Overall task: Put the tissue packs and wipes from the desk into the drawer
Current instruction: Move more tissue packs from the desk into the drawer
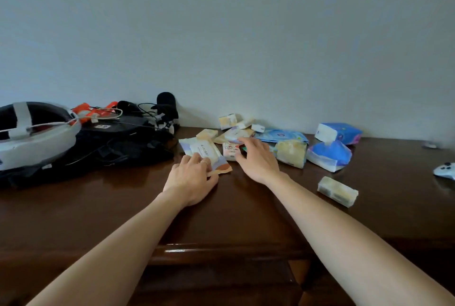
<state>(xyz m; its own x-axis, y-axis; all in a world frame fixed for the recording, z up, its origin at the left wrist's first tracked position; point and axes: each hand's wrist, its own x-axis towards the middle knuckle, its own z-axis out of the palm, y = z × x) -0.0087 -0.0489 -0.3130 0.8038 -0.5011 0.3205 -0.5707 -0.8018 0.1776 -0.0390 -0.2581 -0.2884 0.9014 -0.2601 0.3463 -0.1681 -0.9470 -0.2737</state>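
Several tissue packs and wipes lie scattered on the dark wooden desk (246,207) near the wall. My left hand (190,177) lies on a flat wipes pack (199,149) with white, yellow and orange print, its fingers curled over the pack's near end. My right hand (256,158) reaches over a small pink-printed tissue pack (229,150), fingers spread and touching it. A yellow tissue pack (291,153) sits just right of that hand. Further right lie a blue wipes pack (282,134), two blue tissue packs (330,155) (338,133) and a lone yellow pack (337,191). The drawer (221,278) stands open below the desk's front edge.
At the left sit a white headset (37,133), a black bag (110,148), orange items with cables (96,111) and a black microphone (166,104). A white game controller (445,170) lies at the right edge. A grey wall rises behind the desk.
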